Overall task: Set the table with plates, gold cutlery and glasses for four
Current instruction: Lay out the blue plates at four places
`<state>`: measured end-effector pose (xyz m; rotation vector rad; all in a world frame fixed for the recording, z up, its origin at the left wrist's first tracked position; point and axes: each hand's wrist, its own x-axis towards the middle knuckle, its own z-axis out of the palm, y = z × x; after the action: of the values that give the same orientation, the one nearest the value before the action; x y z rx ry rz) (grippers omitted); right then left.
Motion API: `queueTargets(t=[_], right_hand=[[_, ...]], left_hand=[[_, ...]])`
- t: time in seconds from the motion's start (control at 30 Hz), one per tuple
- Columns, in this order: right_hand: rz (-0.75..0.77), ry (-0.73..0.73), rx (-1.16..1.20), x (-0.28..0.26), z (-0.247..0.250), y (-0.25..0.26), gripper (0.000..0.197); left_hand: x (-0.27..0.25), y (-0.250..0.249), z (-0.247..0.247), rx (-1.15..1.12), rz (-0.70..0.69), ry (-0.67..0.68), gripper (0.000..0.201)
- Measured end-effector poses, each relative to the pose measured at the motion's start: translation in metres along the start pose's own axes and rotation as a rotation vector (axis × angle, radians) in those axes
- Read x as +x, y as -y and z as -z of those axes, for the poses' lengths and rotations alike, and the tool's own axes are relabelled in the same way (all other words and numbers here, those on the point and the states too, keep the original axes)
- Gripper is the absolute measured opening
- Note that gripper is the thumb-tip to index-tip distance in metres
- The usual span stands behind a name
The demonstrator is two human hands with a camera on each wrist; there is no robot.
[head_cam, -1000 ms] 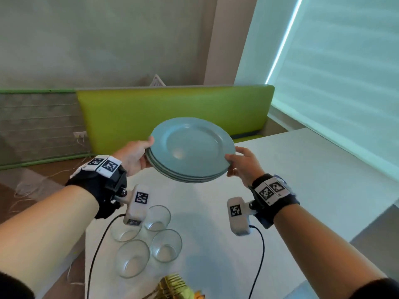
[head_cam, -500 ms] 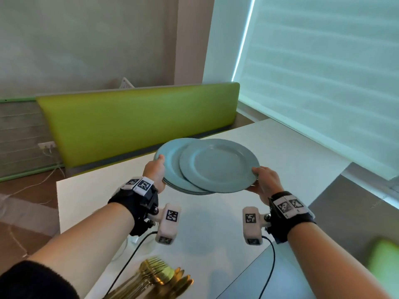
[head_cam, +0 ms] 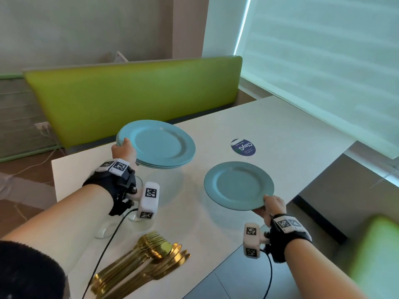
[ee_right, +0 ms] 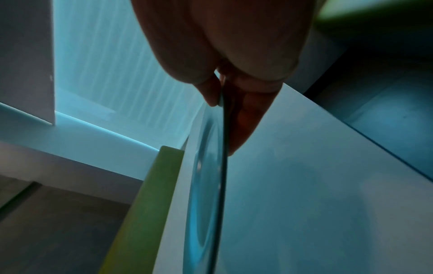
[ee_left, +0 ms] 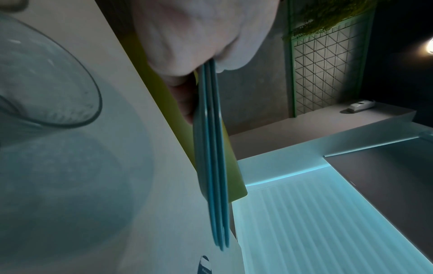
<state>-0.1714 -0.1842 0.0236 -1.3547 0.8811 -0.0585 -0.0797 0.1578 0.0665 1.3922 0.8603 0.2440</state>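
My left hand (head_cam: pixel 124 148) grips the near-left rim of a stack of three light blue plates (head_cam: pixel 159 145), held level above the white table (head_cam: pixel 291 147); the left wrist view shows the stack of plates (ee_left: pixel 214 166) edge-on, pinched between thumb and fingers. My right hand (head_cam: pixel 269 207) pinches the near rim of a single blue plate (head_cam: pixel 238 184), held just above the table near its right edge. In the right wrist view the single plate (ee_right: pixel 208 185) runs edge-on from my fingers. Gold cutlery (head_cam: pixel 146 260) lies bundled on the near part of the table. Clear glasses (head_cam: pixel 138 219) stand partly hidden under my left wrist.
A green padded bench back (head_cam: pixel 133 93) runs along the table's far side. A round dark blue sticker (head_cam: pixel 243 147) lies on the table beyond the single plate. Window blinds (head_cam: pixel 323 61) fill the right. Another green seat (head_cam: pixel 380 251) shows at the lower right.
The top plate has left the stack: my right hand carried it right and down toward the table's right edge. My left hand keeps the remaining stack, moved slightly left.
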Motion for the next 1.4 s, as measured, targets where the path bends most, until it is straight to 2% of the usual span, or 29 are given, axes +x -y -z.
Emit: queueTargets(t=[0.27,0.4,0.57,0.67,0.73,0.77,0.87,1.0,1.07,1.13,1.2,1.3,1.4], right_hand=[[-0.098,-0.043,-0.015,0.014,-0.006,-0.045,0.034],[-0.178,0.046,-0.156,0.023,-0.001,-0.060,0.042],[-0.186,0.010,-0.335,0.038,0.000,-0.075,0.030],[-0.149,0.023,-0.458,0.067,0.008,-0.091,0.036],[-0.179,0.029,-0.516,0.063,0.006,-0.087,0.021],[-0.188,0.022,-0.551,0.046,0.002,-0.076,0.012],[-0.143,0.000,-0.675,0.024,-0.004,-0.053,0.009],[0.016,-0.037,-0.761,0.017,-0.011,-0.006,0.015],[0.109,0.006,-0.728,0.016,-0.020,0.020,0.029],[0.160,0.057,-0.602,0.004,-0.032,0.048,0.035],[0.193,0.105,-0.470,-0.008,-0.042,0.075,0.034],[0.259,0.166,-0.408,-0.009,-0.053,0.106,0.032],[0.325,0.113,-0.437,0.008,-0.056,0.120,0.029]], left_hand=[[0.005,0.014,0.008,0.051,0.001,0.027,0.054],[0.002,0.020,0.010,0.089,-0.001,0.039,0.055],[0.001,0.024,0.011,0.109,0.016,0.059,0.055],[0.000,0.023,0.012,0.119,0.018,0.076,0.056],[0.002,0.024,0.011,0.100,0.029,0.095,0.056],[0.000,0.023,0.010,0.093,0.029,0.101,0.056],[-0.004,0.021,0.005,0.020,0.052,0.148,0.052],[-0.015,0.014,-0.009,-0.027,0.081,0.225,0.051],[-0.020,0.010,-0.021,-0.047,0.086,0.278,0.051],[-0.029,0.005,-0.034,-0.060,0.081,0.327,0.051],[-0.037,0.001,-0.051,-0.052,0.076,0.387,0.051],[-0.048,-0.002,-0.077,-0.057,0.079,0.473,0.048],[-0.057,-0.005,-0.104,-0.059,0.072,0.541,0.042]])
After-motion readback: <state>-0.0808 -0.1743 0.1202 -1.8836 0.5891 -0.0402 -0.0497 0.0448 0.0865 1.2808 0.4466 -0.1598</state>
